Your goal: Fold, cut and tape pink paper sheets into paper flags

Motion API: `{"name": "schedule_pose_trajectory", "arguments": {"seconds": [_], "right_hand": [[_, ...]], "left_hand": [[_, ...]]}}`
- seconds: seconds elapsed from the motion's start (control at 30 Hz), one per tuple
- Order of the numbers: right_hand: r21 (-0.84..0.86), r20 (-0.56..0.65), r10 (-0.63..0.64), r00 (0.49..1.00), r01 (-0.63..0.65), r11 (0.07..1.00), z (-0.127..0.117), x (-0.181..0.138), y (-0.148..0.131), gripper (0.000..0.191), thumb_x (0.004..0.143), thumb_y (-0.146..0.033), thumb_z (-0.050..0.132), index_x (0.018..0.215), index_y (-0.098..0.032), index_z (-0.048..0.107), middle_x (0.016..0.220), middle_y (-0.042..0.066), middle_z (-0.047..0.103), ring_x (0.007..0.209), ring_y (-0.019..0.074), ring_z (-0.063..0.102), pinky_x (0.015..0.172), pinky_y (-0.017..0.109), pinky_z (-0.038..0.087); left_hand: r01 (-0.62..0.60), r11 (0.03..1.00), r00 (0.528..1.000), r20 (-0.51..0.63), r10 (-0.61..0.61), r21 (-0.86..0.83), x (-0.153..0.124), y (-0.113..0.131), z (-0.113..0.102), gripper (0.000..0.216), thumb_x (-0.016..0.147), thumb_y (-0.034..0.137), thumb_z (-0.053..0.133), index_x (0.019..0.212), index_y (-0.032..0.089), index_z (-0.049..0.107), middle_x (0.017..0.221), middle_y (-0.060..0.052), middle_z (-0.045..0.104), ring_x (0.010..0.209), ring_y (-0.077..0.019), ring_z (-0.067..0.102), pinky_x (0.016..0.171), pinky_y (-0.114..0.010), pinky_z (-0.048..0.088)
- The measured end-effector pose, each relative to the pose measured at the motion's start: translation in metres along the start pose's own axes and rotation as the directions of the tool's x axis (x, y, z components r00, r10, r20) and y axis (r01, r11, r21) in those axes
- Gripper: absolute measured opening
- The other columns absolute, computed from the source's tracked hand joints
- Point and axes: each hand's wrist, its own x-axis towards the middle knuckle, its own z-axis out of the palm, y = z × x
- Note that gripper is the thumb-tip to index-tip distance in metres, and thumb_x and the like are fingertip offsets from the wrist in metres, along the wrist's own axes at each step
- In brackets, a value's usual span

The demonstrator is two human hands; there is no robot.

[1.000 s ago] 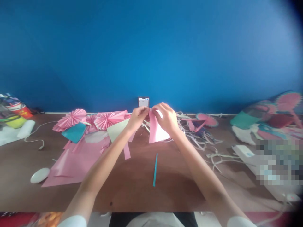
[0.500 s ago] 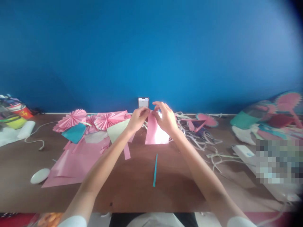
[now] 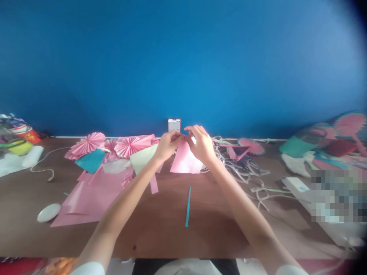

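Note:
Both my hands are raised over the far middle of the brown table [image 3: 160,229] and pinch the top edge of a pink sheet of paper [image 3: 185,162]. My left hand [image 3: 168,145] grips its upper left corner with closed fingers. My right hand [image 3: 202,145] pinches the top just to the right, fingers curled over the edge. The sheet hangs down and fans out toward the table. A thin teal paper strip [image 3: 188,206] lies on the table below it.
Pink pleated paper fans [image 3: 88,144] and teal and pale green sheets lie at the far left, with a large pink sheet [image 3: 91,196] and a white oval object [image 3: 48,212] nearer. A phone [image 3: 174,125] leans on the blue wall. White paper strips [image 3: 246,168] clutter the right.
The pink sheet has swung in my fingers: its lower edge has spread left and flattened. My hands have stayed almost in place, pinching closer together at the top.

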Motion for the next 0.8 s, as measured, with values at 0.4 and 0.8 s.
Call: {"name": "schedule_pose_trajectory", "arguments": {"seconds": [0.4,0.8], "right_hand": [[0.062,0.027,0.002,1.000,-0.004,0.998,-0.003,0.001,-0.004,0.018,0.094,-0.021,0.048,0.099,-0.022,0.065,0.095,0.008,0.063,0.085,0.0203,0.057,0.072,0.032,0.045],[0.227,0.024,0.007,1.000,-0.012,0.974,0.000,0.001,0.000,0.017,0.090,-0.020,0.052,0.105,-0.022,0.059,0.100,0.006,0.068,0.087,0.0182,0.063,0.074,0.031,0.048]], "left_hand": [[-0.051,0.999,0.999,0.016,0.052,-0.013,0.001,0.002,-0.004,0.035,0.093,0.050,0.050,0.084,0.017,0.062,0.062,0.001,0.052,0.054,-0.0119,0.049,0.051,-0.023,0.034],[-0.083,0.996,0.992,0.100,0.078,0.045,0.005,-0.002,-0.012,0.029,0.095,0.039,0.048,0.091,0.016,0.065,0.085,-0.003,0.064,0.080,-0.0163,0.055,0.070,-0.025,0.038]]}}
